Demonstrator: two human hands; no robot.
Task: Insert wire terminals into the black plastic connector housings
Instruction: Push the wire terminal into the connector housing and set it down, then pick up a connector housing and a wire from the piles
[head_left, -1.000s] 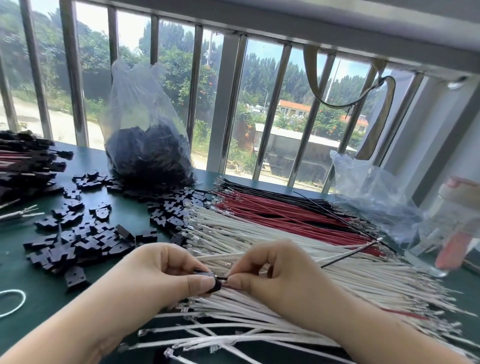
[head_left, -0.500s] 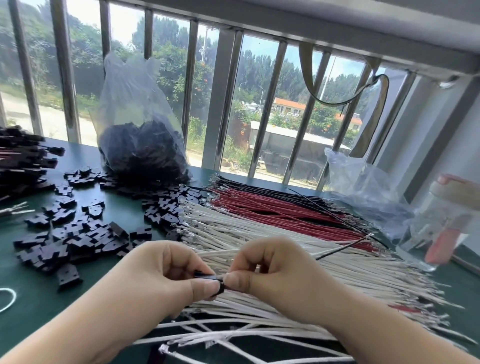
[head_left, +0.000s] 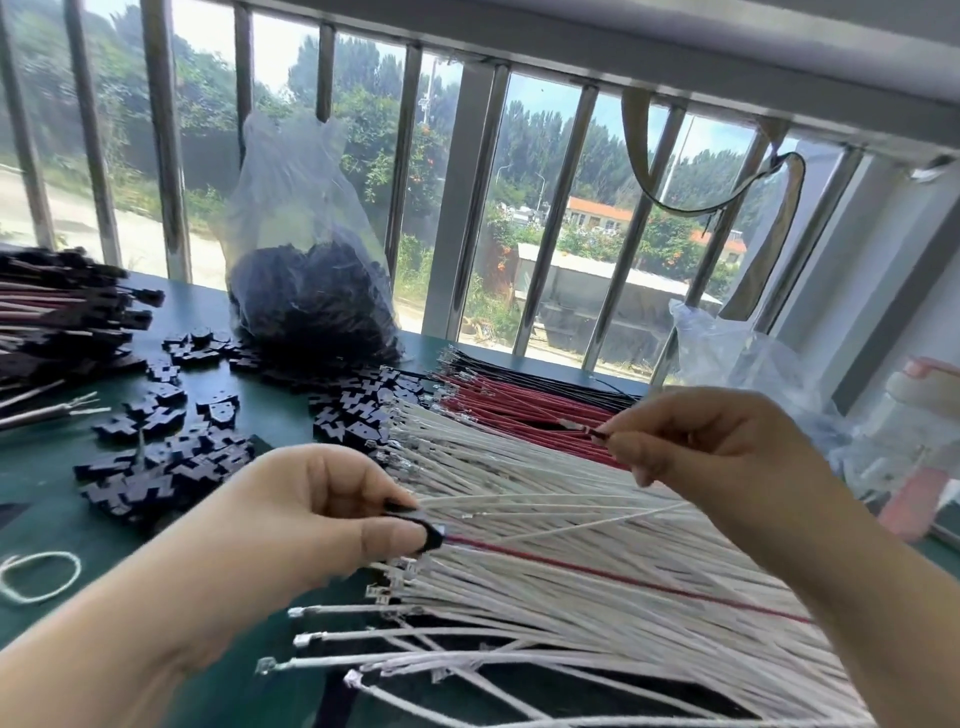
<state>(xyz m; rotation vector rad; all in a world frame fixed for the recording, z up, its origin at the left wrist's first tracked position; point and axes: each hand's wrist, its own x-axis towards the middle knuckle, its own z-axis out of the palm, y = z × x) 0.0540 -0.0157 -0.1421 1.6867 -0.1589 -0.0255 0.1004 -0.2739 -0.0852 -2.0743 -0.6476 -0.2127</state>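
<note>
My left hand pinches a black connector housing between thumb and fingers, low over the white wires. A red wire and thin white wires run out of the housing to the right. My right hand is up and to the right, over the red wire pile. Its thumb and forefinger pinch a dark wire whose metal terminal points left. The two hands are well apart.
Loose black housings lie scattered on the green table, with a clear bag of more behind them. Black wires lie behind the red ones. Finished assemblies are stacked far left. A white loop lies front left; a crumpled plastic bag sits right.
My right hand has left the housing and moved up and right to the red and black wires, now pinching a wire end. A red wire now trails from the housing in my left hand.
</note>
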